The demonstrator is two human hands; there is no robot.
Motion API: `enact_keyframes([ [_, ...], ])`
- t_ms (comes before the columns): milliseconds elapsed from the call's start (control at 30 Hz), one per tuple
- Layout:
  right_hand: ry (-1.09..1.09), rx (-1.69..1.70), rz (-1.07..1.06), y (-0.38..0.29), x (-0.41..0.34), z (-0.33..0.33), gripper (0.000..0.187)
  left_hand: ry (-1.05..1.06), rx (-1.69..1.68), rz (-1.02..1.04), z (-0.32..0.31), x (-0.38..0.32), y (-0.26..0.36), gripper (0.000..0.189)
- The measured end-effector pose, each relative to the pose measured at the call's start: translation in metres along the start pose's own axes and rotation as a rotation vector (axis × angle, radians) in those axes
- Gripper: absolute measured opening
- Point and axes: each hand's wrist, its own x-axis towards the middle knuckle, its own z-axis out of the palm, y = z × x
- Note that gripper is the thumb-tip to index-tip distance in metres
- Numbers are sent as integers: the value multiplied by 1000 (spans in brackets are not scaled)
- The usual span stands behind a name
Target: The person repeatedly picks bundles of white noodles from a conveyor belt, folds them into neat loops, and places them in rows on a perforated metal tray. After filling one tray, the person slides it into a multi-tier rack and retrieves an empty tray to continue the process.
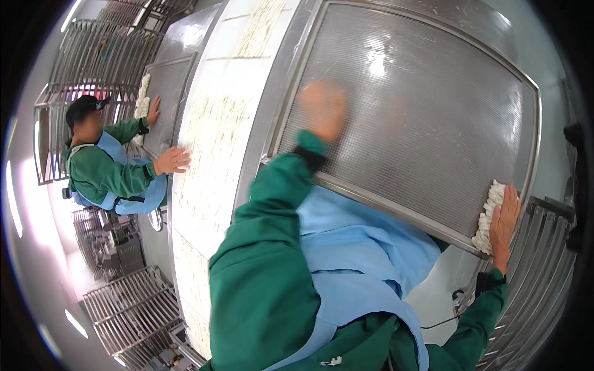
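Observation:
A framed wire-mesh tray (417,106) lies before me, its bare mesh stretching away from my apron. My left hand (323,110) is over the tray's left part, badly blurred; its fingers cannot be made out, and nothing shows in it. At the tray's near right corner sits a short row of pale folded strands, like noodle bundles (489,215). My right hand (506,220) lies along the outer side of that row, its fingers stretched out and touching it. Left of the tray, a white conveyor belt (222,76) carries thin pale strands (213,134) spread lengthwise.
Across the belt a co-worker (116,157) in a green jacket reaches one hand to the belt. The other rests on a second tray (169,92) with a row of bundles (142,99). Metal racks (132,310) stand behind, and another rack (543,250) is close on my right.

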Motion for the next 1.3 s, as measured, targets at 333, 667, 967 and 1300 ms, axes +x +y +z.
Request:
enact_keyframes([
  [333, -48, -57, -2, -12, 5, -13, 54, 41, 321, -480, -185, -94, -293, 123],
  [667, 37, 29, 34, -32, 5, -46, 51, -79, -218, -460, -191, 6, -245, 21],
  [967, 248, 580, -182, -151, 81, -86, 103, -39, -115, 459, -178, 4, 123, 45],
  [1300, 39, 245, 67, -53, 128, -74, 18, -819, -1531, -63, -52, -14, 299, 34],
])
